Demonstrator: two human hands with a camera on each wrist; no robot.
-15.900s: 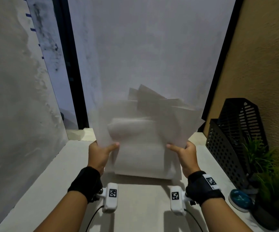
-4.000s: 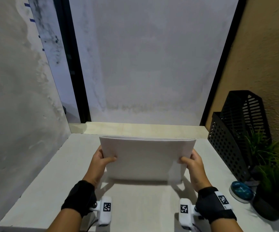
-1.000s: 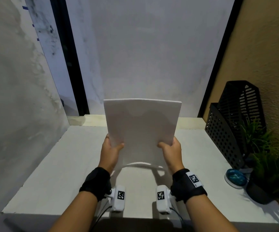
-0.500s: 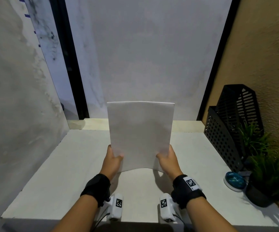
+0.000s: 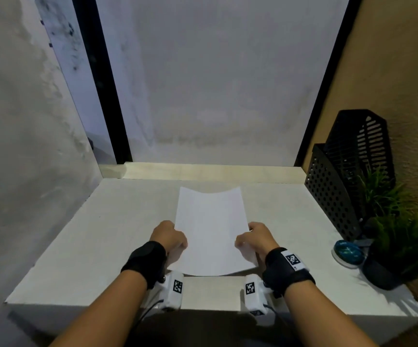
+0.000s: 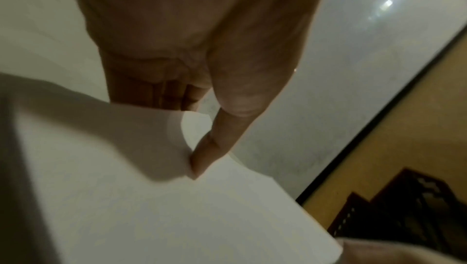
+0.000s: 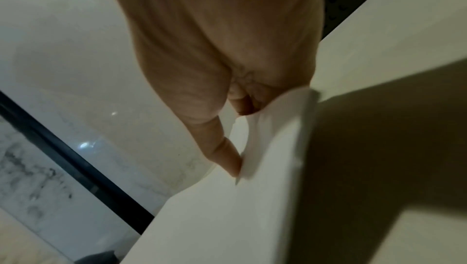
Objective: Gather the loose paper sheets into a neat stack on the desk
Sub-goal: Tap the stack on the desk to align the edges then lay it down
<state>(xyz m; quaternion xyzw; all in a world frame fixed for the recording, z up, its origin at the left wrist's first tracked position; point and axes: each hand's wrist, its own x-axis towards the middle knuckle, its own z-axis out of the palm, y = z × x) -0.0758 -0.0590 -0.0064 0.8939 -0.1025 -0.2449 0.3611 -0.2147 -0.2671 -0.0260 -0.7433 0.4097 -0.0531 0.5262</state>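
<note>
A squared-up stack of white paper sheets [image 5: 210, 229] lies nearly flat over the middle of the white desk [image 5: 102, 234], its long sides bowed up a little. My left hand [image 5: 171, 236] pinches the stack's left edge, thumb on top [image 6: 212, 148] and fingers under the sheets [image 6: 126, 198]. My right hand [image 5: 253, 237] pinches the right edge the same way, thumb [image 7: 225, 148] on top of the paper [image 7: 252, 208]. The fingers below the stack are hidden.
Two black perforated file holders [image 5: 340, 176] stand along the right wall. In front of them are a green plant in a dark pot [image 5: 398, 236] and a round blue object [image 5: 348, 251]. Walls close the desk at left and back.
The stack stood upright on its lower edge half a second ago; both hands have tipped it forward and lowered it until it lies almost flat on the desk.
</note>
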